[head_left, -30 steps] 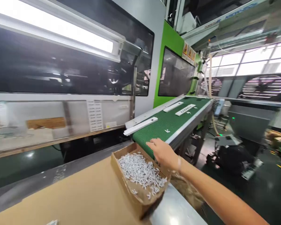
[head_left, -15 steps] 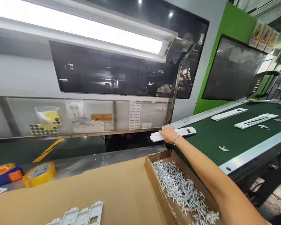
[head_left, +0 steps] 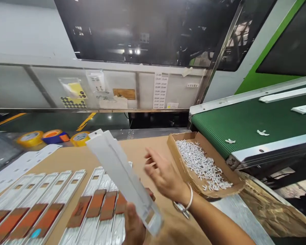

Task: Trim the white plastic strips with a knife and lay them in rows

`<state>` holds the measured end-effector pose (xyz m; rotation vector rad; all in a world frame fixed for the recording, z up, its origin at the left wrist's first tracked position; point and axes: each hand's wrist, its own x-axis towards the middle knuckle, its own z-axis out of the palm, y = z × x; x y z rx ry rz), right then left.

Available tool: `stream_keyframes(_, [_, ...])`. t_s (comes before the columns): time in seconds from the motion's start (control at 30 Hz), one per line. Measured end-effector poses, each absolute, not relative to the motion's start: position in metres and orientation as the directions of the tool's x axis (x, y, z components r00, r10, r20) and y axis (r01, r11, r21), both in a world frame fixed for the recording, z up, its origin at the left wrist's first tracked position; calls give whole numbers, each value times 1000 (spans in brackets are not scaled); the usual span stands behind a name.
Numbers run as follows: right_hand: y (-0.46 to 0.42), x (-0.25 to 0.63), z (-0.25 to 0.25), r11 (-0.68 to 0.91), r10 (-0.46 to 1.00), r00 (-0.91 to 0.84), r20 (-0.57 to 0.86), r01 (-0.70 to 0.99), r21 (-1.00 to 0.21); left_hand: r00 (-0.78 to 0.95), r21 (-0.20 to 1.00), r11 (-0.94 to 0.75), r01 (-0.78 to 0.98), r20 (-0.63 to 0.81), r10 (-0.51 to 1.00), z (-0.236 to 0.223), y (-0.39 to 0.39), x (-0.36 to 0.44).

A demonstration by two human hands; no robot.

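Observation:
My left hand (head_left: 134, 224) shows at the bottom edge, closed on the near end of a long white plastic strip (head_left: 117, 166) that slants up and to the left over the cardboard sheet (head_left: 140, 149). It may be more than one strip stacked. My right hand (head_left: 163, 175), with a bracelet at the wrist, hovers just right of the strip with its fingers spread and holds nothing. Beneath both hands lie rows of white strips with orange-brown tape (head_left: 40, 200) on the cardboard.
A shallow cardboard box of small white scraps (head_left: 234, 182) sits under the end of the green conveyor belt (head_left: 244, 122). Two white parts (head_left: 285, 95) and small scraps (head_left: 262, 132) ride on the belt. Tape rolls (head_left: 30, 137) stand at the far left.
My right hand took the white strip from the belt's end and brought it over the cardboard. Now my left hand holds it and my right hand is off it. The view swung down and left.

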<state>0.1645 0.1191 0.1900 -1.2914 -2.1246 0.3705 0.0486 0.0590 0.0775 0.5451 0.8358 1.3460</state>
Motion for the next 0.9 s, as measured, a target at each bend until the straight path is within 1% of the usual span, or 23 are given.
stream_keyframes(0.03, [120,174,164,399,910,-258,324,755,-520,-26,737,142,-661,-211,977,84,57,42])
stream_keyframes(0.1, [115,193,110,290,948,-176,265,820,-493,-100,637,82,-766,-245,964,102,55,26])
stream_keyframes(0.2, [93,210,44,160,980,-88,181,884,-439,-94,479,99,-872,-361,928,125,58,2])
stream_keyframes(0.27, [78,214,19,114,986,-52,157,902,-417,-94,420,83,-904,-382,919,133,58,-8])
stream_keyframes(0.33, [69,213,8,90,988,-30,149,905,-415,-118,388,34,-921,-361,925,136,56,-14])
stream_keyframes(0.43, [62,210,10,75,989,-9,146,887,-455,-113,315,-8,-949,-319,941,134,51,-19])
stream_keyframes(0.5, [52,205,20,92,989,-20,144,853,-514,-95,262,-16,-965,-292,952,132,47,-22])
stream_keyframes(0.57, [34,198,37,133,988,-60,144,805,-579,-93,235,-26,-972,-278,956,130,45,-26])
stream_keyframes(0.67, [-2,182,69,202,978,-179,109,666,-718,-94,220,-34,-975,-268,959,126,42,-32])
stream_keyframes(0.7, [-14,177,79,208,970,-229,86,584,-785,-89,214,-32,-976,-263,961,124,41,-33])
stream_keyframes(0.77, [-33,166,95,221,950,-302,85,452,-864,-76,202,-24,-979,-249,965,121,39,-35])
stream_keyframes(0.83, [-44,157,104,253,933,-340,115,395,-883,-60,190,-14,-982,-234,970,118,37,-36])
stream_keyframes(0.9, [-50,150,106,274,928,-350,128,407,-871,-45,179,-5,-984,-216,975,116,34,-35])
